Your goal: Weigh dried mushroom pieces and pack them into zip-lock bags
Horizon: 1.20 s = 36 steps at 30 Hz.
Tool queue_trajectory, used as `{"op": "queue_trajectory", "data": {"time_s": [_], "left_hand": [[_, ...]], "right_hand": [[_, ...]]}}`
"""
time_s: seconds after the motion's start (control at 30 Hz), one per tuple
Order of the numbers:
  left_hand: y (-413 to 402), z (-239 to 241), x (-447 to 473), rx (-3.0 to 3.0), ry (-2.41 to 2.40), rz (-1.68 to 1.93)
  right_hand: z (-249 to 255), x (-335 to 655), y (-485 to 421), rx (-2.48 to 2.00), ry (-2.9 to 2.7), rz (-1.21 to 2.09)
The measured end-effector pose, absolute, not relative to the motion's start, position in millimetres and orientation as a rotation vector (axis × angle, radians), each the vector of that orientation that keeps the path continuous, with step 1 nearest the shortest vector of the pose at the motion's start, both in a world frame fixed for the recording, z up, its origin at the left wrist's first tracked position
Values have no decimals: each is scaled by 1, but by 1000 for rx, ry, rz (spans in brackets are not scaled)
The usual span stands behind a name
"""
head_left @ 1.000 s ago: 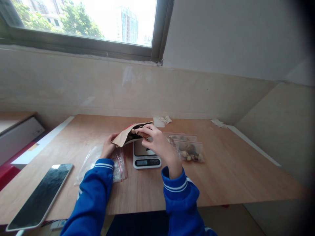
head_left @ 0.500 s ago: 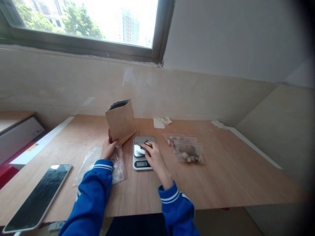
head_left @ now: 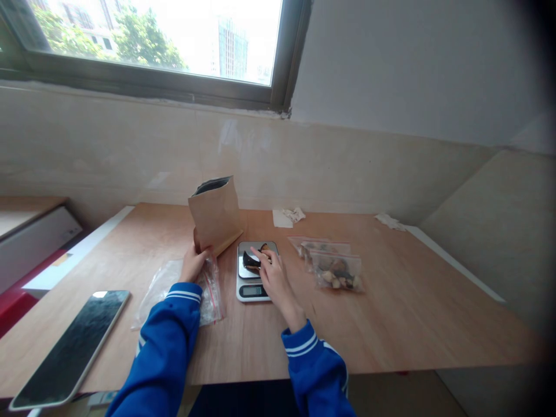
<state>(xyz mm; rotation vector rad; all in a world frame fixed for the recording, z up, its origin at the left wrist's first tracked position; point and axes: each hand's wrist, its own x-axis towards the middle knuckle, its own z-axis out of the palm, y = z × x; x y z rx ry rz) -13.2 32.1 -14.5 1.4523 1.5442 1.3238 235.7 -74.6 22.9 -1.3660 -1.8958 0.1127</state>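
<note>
My left hand [head_left: 193,263] grips the lower left edge of an upright brown kraft paper pouch [head_left: 216,217], whose dark-lined mouth gapes at the top. Beneath that hand lies a clear zip bag [head_left: 212,301] with a red seal line. My right hand [head_left: 274,278] hovers low over a small kitchen scale [head_left: 243,281], index finger stretched out and nothing visibly held. On the scale's metal plate rest dark dried slices [head_left: 250,260] with pale edges, close under the fingers. Part of the plate is hidden by the hand, and the display digits are too small to read.
Right of the scale lie zip bags [head_left: 337,273] of brown and pale dried pieces, overlapping. A smartphone [head_left: 72,347] lies at the table's front left. White paper and crumpled tissue [head_left: 293,215] sit near the wall, with another tissue [head_left: 390,221] farther right.
The dark slices that were at my right fingertips now rest on the scale plate, and those fingers have spread. My left hand keeps its hold on the pouch. The view has shifted slightly.
</note>
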Motion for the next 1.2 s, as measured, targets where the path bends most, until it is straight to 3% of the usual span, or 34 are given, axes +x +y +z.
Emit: {"op": "queue_trajectory", "data": {"time_s": [0.63, 1.2], "left_hand": [[29, -11, -12, 1488, 1542, 1312], [27, -7, -10, 1468, 1506, 1335]], "right_hand": [[5, 261, -80, -1223, -1287, 496], [-1, 276, -78, -1315, -1497, 343]]}}
